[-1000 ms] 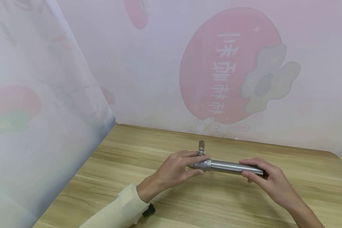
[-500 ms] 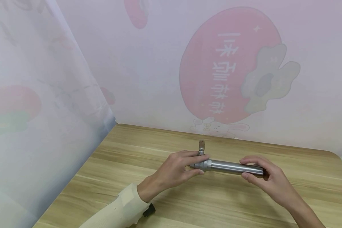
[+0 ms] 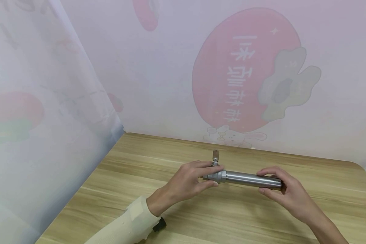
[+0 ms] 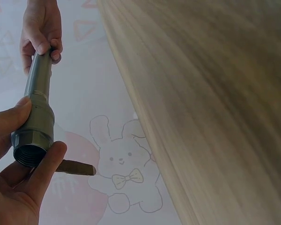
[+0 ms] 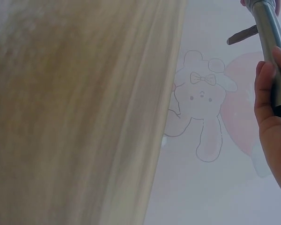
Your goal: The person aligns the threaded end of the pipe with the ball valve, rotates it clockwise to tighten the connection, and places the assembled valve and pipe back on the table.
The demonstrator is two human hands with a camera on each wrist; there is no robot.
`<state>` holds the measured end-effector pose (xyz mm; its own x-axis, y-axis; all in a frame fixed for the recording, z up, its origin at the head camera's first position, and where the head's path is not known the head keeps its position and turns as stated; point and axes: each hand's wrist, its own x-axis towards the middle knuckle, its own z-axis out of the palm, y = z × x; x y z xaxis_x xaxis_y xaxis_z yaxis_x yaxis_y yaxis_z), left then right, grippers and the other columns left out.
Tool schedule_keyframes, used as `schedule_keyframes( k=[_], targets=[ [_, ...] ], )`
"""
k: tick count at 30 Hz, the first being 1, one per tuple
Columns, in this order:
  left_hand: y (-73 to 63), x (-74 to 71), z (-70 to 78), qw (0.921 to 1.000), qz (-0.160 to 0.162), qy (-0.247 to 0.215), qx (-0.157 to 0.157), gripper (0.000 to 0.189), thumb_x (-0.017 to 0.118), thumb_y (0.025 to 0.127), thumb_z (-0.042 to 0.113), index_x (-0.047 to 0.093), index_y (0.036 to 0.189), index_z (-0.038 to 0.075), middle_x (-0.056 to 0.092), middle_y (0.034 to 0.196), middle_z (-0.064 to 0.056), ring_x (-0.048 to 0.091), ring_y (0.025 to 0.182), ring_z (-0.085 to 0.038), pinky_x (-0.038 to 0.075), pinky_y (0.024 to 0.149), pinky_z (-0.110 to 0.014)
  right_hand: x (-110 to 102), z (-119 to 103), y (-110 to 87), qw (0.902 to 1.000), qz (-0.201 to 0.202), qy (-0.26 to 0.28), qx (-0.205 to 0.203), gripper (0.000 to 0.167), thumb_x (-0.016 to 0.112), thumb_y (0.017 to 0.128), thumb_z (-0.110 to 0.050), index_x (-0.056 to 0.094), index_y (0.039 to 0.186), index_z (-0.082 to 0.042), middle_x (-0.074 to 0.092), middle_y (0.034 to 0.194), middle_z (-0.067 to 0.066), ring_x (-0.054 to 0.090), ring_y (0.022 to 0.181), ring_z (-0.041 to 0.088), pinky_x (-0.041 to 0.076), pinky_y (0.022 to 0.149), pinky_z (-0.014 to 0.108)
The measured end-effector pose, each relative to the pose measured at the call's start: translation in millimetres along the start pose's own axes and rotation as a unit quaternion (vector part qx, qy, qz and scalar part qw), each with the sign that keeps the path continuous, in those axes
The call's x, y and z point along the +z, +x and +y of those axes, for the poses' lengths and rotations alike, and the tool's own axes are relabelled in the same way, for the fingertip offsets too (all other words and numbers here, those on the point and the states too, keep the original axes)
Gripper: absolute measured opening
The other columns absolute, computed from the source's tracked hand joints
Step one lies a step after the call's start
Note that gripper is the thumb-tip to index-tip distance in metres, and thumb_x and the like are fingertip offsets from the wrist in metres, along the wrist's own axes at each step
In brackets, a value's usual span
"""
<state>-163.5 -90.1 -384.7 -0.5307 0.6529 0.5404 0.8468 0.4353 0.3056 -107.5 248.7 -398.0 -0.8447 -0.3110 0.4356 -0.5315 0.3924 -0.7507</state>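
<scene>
Two hands on one joined piece, held over the wood table (image 3: 231, 220). Left hand (image 3: 186, 181) pinches the metal valve (image 3: 214, 177) between thumb and fingers; right hand (image 3: 294, 191) grips the steel pipe (image 3: 247, 179) near its outer end. Pipe butts onto the valve's inner end; valve handle (image 3: 216, 156) sticks out past my left fingers. Only hollow I see: valve's threaded mouth (image 4: 30, 155), facing my left palm, dark inside, contents can't tell.
</scene>
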Motion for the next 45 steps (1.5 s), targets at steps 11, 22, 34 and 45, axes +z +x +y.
schedule_keyframes(
  k=[11,22,34,45],
  targets=[
    [-0.2,-0.2,0.7,1.0000,0.002,-0.004,-0.005,0.052,0.090,0.092,0.026,0.075,0.142,0.020,0.078,0.134,-0.011,0.077,0.121,-0.025,0.065,0.100,-0.036,-1.4,-2.9,-2.4,0.9994,0.021,-0.020,0.017,0.048,0.084,0.089,0.008,0.073,0.131,-0.010,0.076,0.119,-0.006,0.070,0.094,0.006,0.059,0.071,0.021],
    [-0.4,-0.2,0.2,1.0000,0.004,-0.004,-0.004,0.052,0.090,0.092,0.026,0.075,0.141,0.020,0.078,0.134,-0.012,0.078,0.120,-0.025,0.065,0.100,-0.035,-2.3,-4.5,-3.1,0.9987,0.016,-0.021,0.042,0.044,0.084,0.093,0.003,0.074,0.133,-0.012,0.078,0.117,-0.009,0.071,0.092,0.006,0.058,0.070,0.023],
    [-1.0,-0.4,0.1,1.0000,0.005,0.003,0.002,0.052,0.089,0.093,0.026,0.074,0.143,0.020,0.078,0.134,-0.011,0.078,0.120,-0.024,0.065,0.101,-0.034,-2.6,-3.9,-3.3,0.9986,0.015,-0.025,0.045,0.044,0.083,0.093,0.002,0.074,0.134,-0.013,0.078,0.115,-0.008,0.068,0.089,0.006,0.056,0.067,0.024],
    [-0.6,-0.3,0.4,0.9999,0.000,-0.009,-0.004,0.052,0.089,0.093,0.025,0.074,0.143,0.020,0.077,0.135,-0.012,0.077,0.121,-0.025,0.065,0.099,-0.034,-2.7,-5.1,-4.1,0.9981,0.016,-0.030,0.052,0.041,0.082,0.095,0.000,0.074,0.134,-0.012,0.078,0.112,-0.008,0.065,0.085,0.007,0.053,0.064,0.026]
  ],
)
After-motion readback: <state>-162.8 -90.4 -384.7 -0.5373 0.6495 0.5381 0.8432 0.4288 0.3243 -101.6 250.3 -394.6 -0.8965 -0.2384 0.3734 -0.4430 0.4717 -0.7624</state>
